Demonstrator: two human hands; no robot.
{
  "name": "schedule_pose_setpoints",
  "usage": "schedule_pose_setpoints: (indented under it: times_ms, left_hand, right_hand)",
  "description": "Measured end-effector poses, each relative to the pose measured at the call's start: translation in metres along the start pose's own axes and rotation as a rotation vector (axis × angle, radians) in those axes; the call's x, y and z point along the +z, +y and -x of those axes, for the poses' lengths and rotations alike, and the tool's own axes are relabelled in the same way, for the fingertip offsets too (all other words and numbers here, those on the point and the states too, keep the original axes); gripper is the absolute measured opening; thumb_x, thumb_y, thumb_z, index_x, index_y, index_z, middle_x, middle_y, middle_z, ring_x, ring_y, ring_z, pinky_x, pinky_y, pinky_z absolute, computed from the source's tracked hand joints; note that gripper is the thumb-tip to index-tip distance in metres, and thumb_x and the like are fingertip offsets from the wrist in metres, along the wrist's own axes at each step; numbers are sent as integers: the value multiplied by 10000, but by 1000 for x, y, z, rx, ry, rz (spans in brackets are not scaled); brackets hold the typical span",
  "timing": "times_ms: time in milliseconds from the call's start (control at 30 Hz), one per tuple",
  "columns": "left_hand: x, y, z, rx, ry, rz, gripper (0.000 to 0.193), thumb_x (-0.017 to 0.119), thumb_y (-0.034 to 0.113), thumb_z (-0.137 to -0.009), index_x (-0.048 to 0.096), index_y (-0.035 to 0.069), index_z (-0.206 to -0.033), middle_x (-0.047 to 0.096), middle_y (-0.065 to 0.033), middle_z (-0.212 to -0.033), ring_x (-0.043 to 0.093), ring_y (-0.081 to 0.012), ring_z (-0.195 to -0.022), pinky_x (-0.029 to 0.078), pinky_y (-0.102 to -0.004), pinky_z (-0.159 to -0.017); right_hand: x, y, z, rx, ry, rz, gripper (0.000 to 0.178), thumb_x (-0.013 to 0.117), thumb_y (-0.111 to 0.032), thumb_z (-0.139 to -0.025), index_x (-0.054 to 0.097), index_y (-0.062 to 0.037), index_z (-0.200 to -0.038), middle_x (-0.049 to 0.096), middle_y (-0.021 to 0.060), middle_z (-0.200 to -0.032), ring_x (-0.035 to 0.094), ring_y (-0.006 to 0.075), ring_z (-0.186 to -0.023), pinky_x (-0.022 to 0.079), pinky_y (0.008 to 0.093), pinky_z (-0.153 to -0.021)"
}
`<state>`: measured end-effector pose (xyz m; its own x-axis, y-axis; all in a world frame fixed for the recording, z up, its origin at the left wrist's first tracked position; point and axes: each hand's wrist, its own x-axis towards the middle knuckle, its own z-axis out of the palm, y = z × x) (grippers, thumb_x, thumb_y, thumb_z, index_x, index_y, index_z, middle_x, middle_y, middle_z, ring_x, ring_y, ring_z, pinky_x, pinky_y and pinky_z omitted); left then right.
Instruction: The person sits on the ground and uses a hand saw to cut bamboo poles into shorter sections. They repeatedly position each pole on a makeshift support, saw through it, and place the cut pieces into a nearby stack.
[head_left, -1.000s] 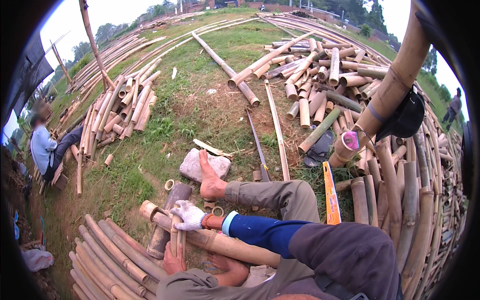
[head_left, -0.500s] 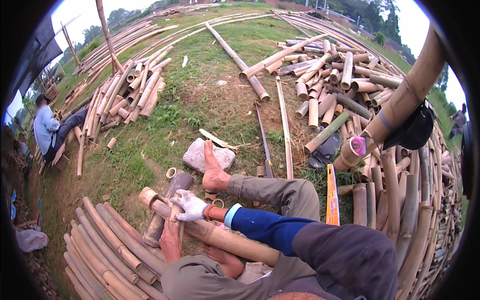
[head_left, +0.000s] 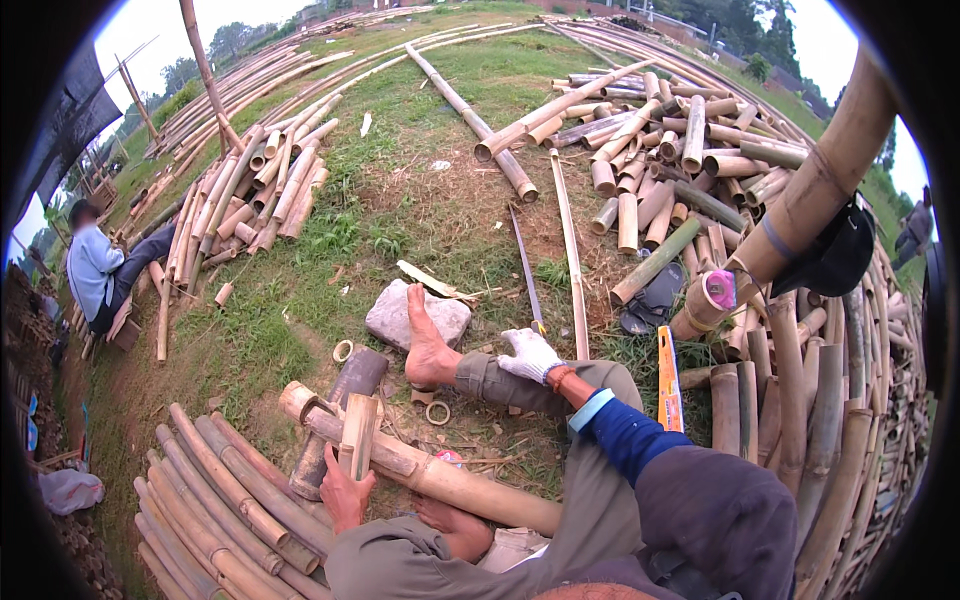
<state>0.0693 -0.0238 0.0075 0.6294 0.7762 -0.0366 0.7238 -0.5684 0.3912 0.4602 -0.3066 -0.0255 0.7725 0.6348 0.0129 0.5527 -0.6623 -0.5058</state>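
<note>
While the bare left hand [head_left: 347, 492] curls round the lower part of a split bamboo piece [head_left: 357, 435], held tilted upward in front of a thick bamboo pole [head_left: 460, 487], the gloved right hand [head_left: 530, 357] is loosely spread over the trouser leg [head_left: 480, 378], nothing visible in its grip. Just beyond lies a long-bladed tool [head_left: 524, 262]. Far left, a pale plastic bag [head_left: 72, 491] sits, its contents impossible to tell.

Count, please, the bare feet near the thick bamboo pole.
2. One foot is beyond the bamboo pole, beside the grey stone; the other foot is on the pole's near side, partly hidden.
</note>
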Motion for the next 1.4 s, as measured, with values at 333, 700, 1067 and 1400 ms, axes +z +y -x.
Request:
schedule_pose_setpoints:
  times_ms: [333,700,1067,1400]
  left_hand:
    - [2,-5,3,5,50,-27,1117,932,296,-710,338,88,-1633,766,-308,-1000,742,-519,-947,588,-592,-857]
    - [4,-12,1,8,48,-40,1098,933,338,-716,352,99,-1616,774,-295,-1040,748,-514,-972,590,-587,-874]
    - [3,-17,2,5,45,-20,1104,942,348,-709,359,103,-1614,774,-296,-1038,755,-504,-972,600,-576,-879]
    - [1,-17,3,-12,38,-47,1121,955,345,-700,361,104,-1619,777,-289,-1090,756,-496,-1000,607,-566,-898]
  right_hand:
    - [8,-9,7,95,-63,96,658,616,-594,-964,696,-80,-1367,716,274,-1296,692,437,-1234,562,499,-1052]
    - [26,21,-16,343,428,-108,703,750,-468,-878,660,-17,-1409,712,286,-1289,668,438,-1231,505,540,-1104]
    - [69,76,-68,504,-60,-238,494,761,-425,-773,749,-74,-1120,762,154,-1066,731,307,-923,566,387,-875]
    - [71,103,-76,276,-555,-83,576,650,-550,-956,793,-83,-1263,795,118,-1282,740,255,-1166,527,375,-1004]
